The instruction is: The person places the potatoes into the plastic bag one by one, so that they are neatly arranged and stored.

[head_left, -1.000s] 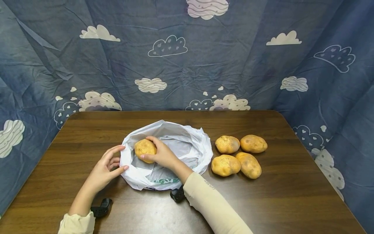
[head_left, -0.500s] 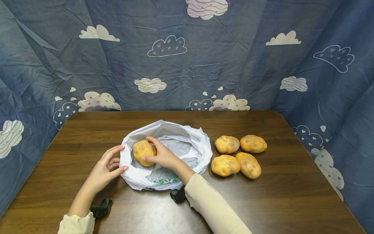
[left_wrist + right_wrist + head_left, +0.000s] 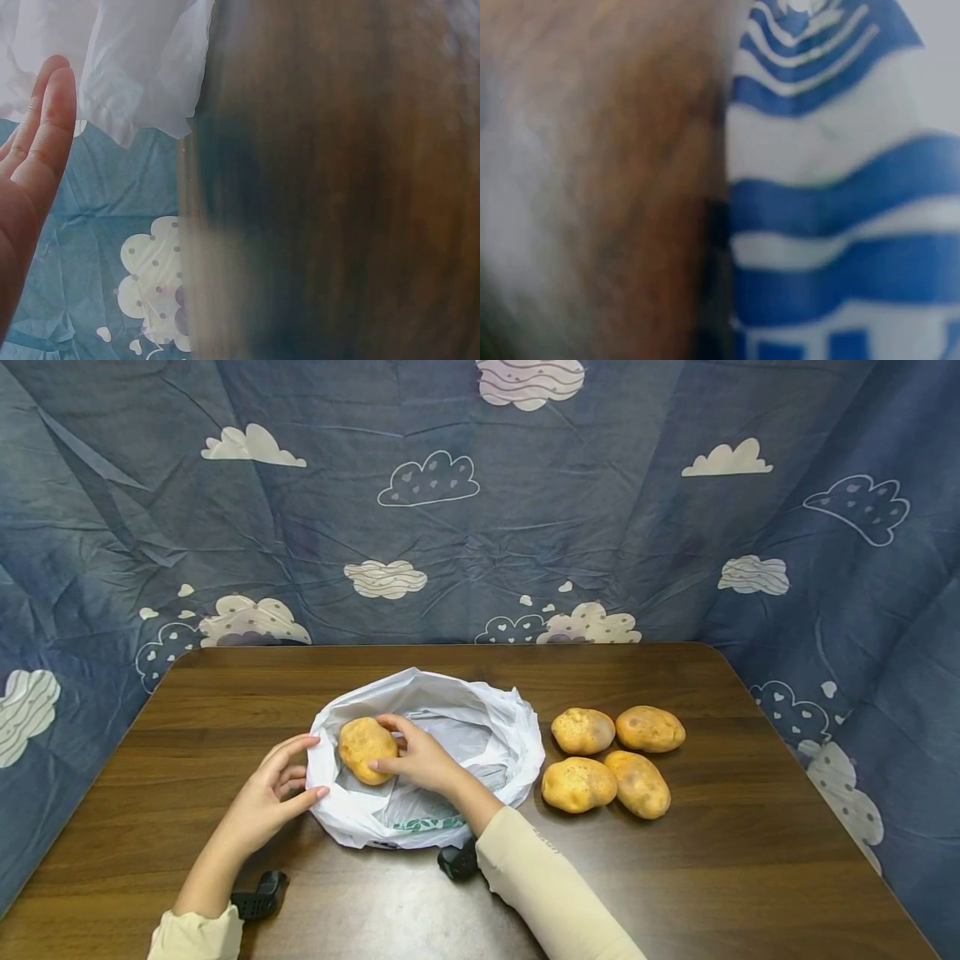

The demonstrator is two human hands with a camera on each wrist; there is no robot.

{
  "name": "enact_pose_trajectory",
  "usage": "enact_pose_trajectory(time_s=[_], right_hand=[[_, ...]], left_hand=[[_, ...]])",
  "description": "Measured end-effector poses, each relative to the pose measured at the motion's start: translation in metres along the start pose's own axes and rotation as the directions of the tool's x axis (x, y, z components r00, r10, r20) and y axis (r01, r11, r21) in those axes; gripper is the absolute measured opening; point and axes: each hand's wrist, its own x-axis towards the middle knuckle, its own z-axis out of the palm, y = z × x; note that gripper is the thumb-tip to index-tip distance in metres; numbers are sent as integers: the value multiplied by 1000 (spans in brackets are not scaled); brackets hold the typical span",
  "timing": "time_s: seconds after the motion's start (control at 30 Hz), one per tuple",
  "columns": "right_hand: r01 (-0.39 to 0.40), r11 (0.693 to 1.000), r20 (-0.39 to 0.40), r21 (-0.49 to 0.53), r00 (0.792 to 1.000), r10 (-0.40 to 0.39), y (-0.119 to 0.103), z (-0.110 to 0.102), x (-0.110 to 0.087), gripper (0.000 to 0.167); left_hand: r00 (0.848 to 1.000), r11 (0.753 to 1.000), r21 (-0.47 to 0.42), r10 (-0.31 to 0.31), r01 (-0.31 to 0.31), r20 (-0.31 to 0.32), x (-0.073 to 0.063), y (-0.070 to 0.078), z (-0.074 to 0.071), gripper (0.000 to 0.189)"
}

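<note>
A potato sits just inside the left rim of a white plastic bag; whether it bears on the bag's floor cannot be told. It looks firm and fairly weighty, dry-skinned and hardly slippery, likely to bruise only if dropped, so a hold across its rounded middle would serve better than one near an end. The right hand reaches in and pinches its right end between thumb and forefinger, half spread, with a gap between palm and skin. The bag seems light, limp and easily collapsed, best handled by its rim. At that rim the left hand has thumb and forefinger well apart, fingers rather straight, touching the plastic; the left wrist view shows no firm grip. Compared with half a second ago, the potato lies slightly further left and the right fingers cover a little less of it, while the left hand and bag look unchanged. Just right of the bag, four more potatoes lie in a close cluster on the brown wooden table, and behind it hangs a blue cloud-print cloth
</note>
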Motion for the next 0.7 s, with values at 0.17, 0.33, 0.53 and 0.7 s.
enact_pose_trajectory(time_s=[0.17,0.33,0.53,0.7], right_hand=[[1,1000,3,-1,1000,-1,-22,-2,-10,58],[26,999,-8,39,1000,-25,-25,-5,-13,56],[94,994,-54,52,994,-91,-28,-9,-17,53],[149,989,-79,-6,986,-149,-33,-14,-21,50]], left_hand=[[1000,1000,6,-2,2,-3,0,-1,0,62],[1000,1000,4,5,-5,-8,0,0,1,62],[1000,1000,9,14,-14,-8,0,2,1,60],[1000,999,33,0,0,-8,-1,1,0,61]])
